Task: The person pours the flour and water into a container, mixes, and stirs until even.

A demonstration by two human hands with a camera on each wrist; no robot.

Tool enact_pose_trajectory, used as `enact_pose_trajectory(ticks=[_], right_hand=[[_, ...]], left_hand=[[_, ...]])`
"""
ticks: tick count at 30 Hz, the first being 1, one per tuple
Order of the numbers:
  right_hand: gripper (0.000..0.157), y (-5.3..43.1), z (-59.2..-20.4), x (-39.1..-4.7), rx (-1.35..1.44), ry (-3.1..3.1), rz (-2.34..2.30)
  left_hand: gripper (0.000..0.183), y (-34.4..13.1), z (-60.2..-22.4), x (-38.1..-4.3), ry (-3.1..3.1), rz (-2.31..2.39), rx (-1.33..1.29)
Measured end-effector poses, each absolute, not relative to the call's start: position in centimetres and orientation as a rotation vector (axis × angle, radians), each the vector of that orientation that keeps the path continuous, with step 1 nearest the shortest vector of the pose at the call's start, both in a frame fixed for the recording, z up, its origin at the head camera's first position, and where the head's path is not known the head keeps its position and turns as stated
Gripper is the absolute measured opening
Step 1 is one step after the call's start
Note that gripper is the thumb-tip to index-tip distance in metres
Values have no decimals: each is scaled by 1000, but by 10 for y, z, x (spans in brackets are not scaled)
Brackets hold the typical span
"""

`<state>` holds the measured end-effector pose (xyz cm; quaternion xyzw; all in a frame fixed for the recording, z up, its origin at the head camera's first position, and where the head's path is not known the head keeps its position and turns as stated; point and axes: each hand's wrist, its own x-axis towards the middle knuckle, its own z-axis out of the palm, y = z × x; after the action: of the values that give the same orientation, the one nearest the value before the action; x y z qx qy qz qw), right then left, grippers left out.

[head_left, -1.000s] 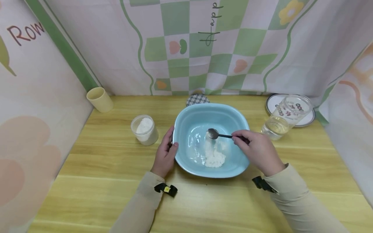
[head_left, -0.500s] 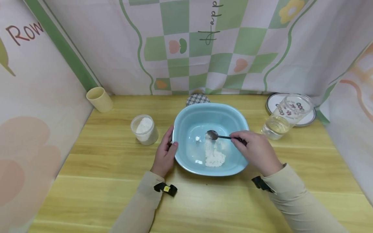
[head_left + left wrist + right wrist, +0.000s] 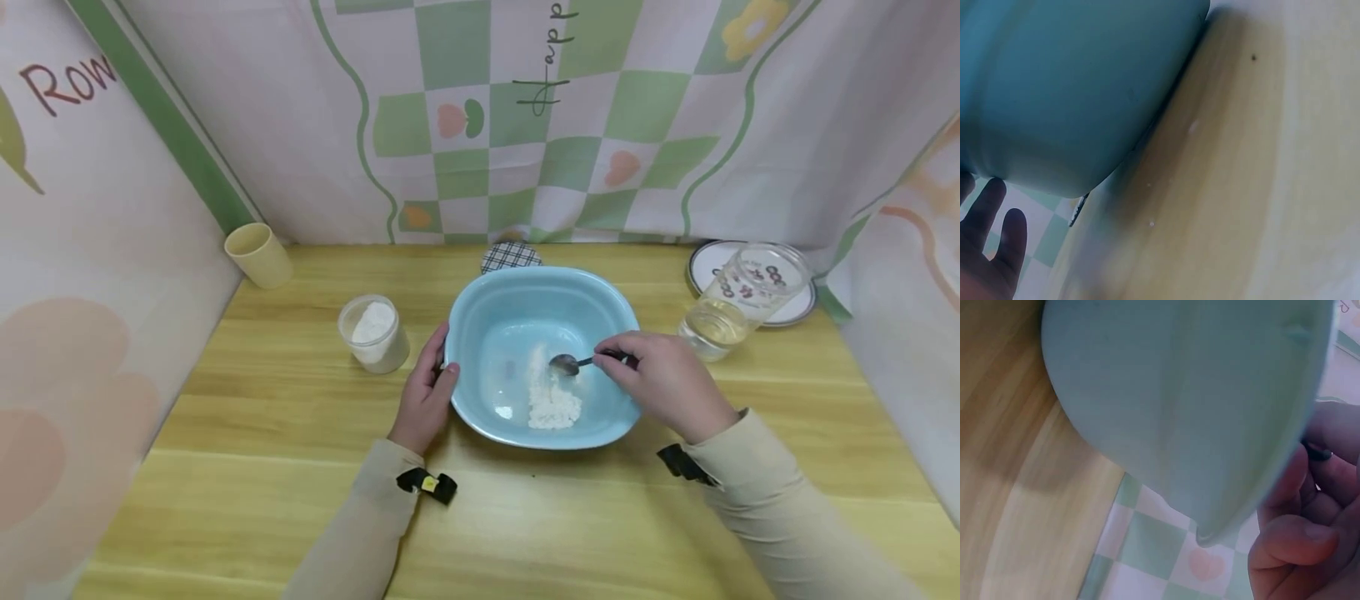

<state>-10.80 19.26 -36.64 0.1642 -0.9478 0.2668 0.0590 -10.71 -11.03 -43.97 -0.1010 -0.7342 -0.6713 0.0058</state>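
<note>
A light blue basin (image 3: 547, 287) stands mid-table, with a mound of white powder (image 3: 553, 410) on its glossy floor. My left hand (image 3: 423, 400) steadies the left side: the thumb lies at the rim and the fingers reach along the outer wall. In the left wrist view, extended fingers (image 3: 1013, 240) show beside the underside of the basin (image 3: 1072, 94). My right hand (image 3: 667, 383) pinches the dark handle of a small metal spoon (image 3: 564, 365), whose bowl is over the powder. From the right wrist, the basin wall (image 3: 1179, 406) hides most of the spoon.
Left of the basin is a clear tub (image 3: 375, 337) of white powder, with a yellow cup (image 3: 258, 256) farther back. On the right stand a clear jug (image 3: 720, 321) of pale liquid and a patterned plate (image 3: 787, 312). Behind the basin lies a checked round piece (image 3: 510, 255).
The spoon has shifted right and toward me, down along the powder. The basin's near rim sits slightly farther away, and the glints on its floor have shrunk. My left hand stays in place.
</note>
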Motion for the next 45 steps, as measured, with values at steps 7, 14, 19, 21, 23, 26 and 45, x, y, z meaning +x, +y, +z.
enact_pose_trajectory(ticks=[7,14,19,21,23,26,45], right_hand=[[11,195,-360,-107,551,-2958,835],[14,190,-361,-106,682,-2970,966],[15,179,-368,-110,761,-2934,1021],[16,175,-371,-113,784,-2916,1051],[17,171,-373,-116,785,-2902,1091],[19,166,-376,-121,733,-2895,1140],[22,186,-368,-126,531,-2947,835]], left_hand=[[57,-109,-427,-104,-2332,-2102,-302],[56,-109,-426,-104,-2348,-2097,-291],[56,-110,-427,-104,-2345,-2095,-291],[56,-110,-429,-104,-2334,-2096,-299],[56,-110,-436,-106,-2314,-2091,-315],[57,-112,-451,-111,-2289,-2071,-347],[57,-112,-464,-115,-2260,-2058,-386]])
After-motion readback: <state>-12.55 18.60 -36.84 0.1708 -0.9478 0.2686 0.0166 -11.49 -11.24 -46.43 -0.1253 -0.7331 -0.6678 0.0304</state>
